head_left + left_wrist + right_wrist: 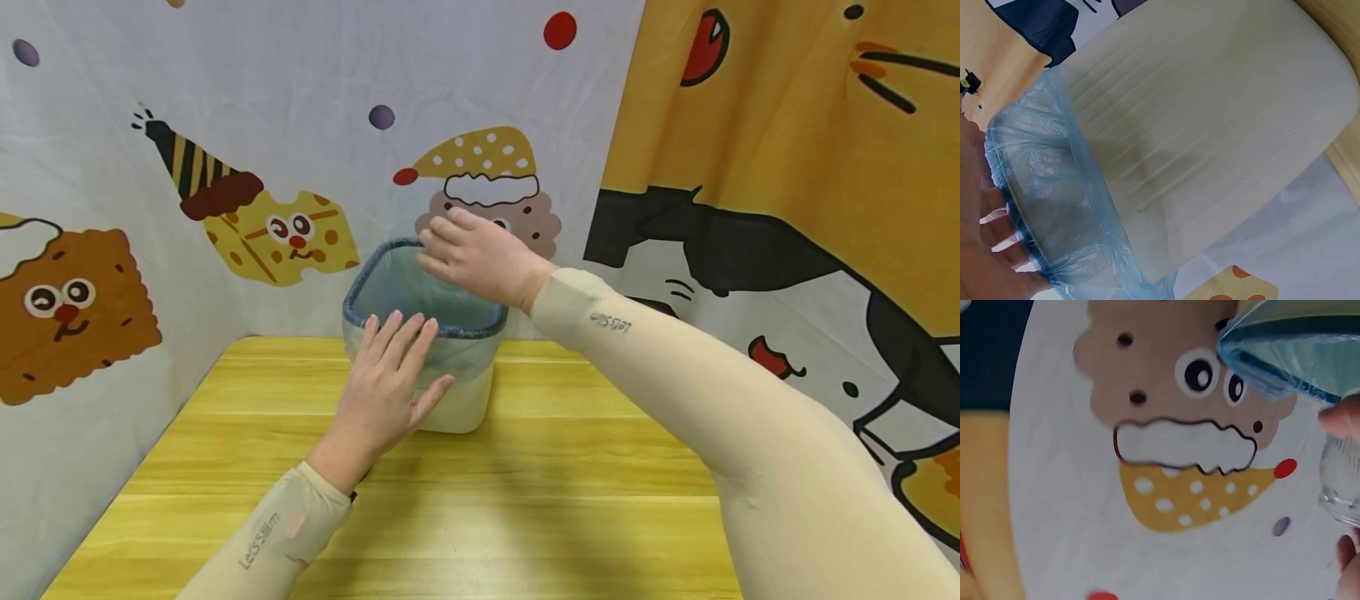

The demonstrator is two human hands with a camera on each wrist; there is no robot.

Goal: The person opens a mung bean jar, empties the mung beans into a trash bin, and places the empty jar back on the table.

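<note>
A pale trash can (457, 400) lined with a thin blue bag (1047, 187) stands upright on the table. My left hand (386, 396) is at its near side, fingers straight and spread, fingertips right at the bagged rim. In the left wrist view, those fingers (997, 228) show along the liner's edge. My right hand (480, 254) is above the can's far right part, palm down. The right wrist view shows its thumb (1342, 417) and a fingertip on either side of a clear plastic bottle (1340, 481), largely cut off by the frame. In the head view the hand hides this bottle.
The wood-grain table (600, 500) extends in front of the can and to both sides. Close behind it hangs a white cartoon-print cloth (300, 67), and a yellow printed cloth (765, 125) hangs on the right.
</note>
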